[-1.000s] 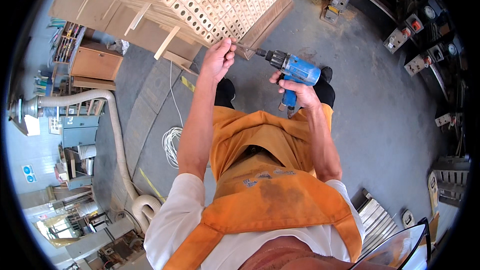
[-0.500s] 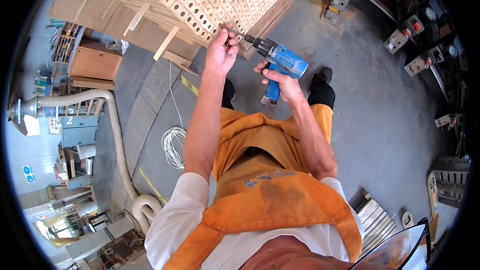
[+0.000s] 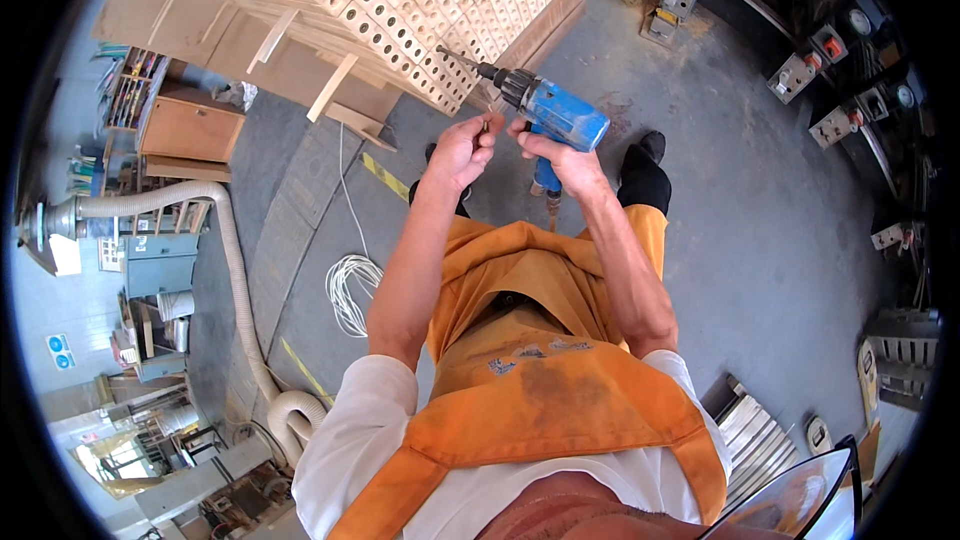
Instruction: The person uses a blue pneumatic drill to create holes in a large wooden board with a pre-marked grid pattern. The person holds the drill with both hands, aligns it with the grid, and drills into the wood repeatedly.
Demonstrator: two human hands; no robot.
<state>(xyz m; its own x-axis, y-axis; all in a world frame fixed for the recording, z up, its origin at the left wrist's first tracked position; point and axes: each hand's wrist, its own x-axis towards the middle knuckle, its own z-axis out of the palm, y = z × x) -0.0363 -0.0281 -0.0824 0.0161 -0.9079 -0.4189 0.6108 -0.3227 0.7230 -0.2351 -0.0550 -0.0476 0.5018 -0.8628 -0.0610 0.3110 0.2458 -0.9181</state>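
My right hand (image 3: pixel 565 162) is closed around the handle of a blue power drill (image 3: pixel 568 112). Its black chuck (image 3: pixel 515 87) carries a long bit (image 3: pixel 460 58) that points forward and left, over the near edge of a stack of pale wooden blocks (image 3: pixel 440 0). Rows of round holes cover the blocks, and several holes nearest the left edge look dark inside. Close to the drill's handle, my left hand (image 3: pixel 465 152) is closed, fingertips pinched around something small and dark. What it is cannot be made out.
Wooden strips (image 3: pixel 332 88) jut from the stack's left side. A coiled white cable (image 3: pixel 352 295) lies on the floor to my left, beyond it a ribbed hose (image 3: pixel 235 280). Machines with switch boxes (image 3: pixel 800 75) line the right side. A slatted metal piece (image 3: pixel 755 445) is at the lower right.
My left hand has drawn back from the bit's tip toward me, leaving the bit uncovered. The drill has shifted slightly left and tilted a little in my right hand.
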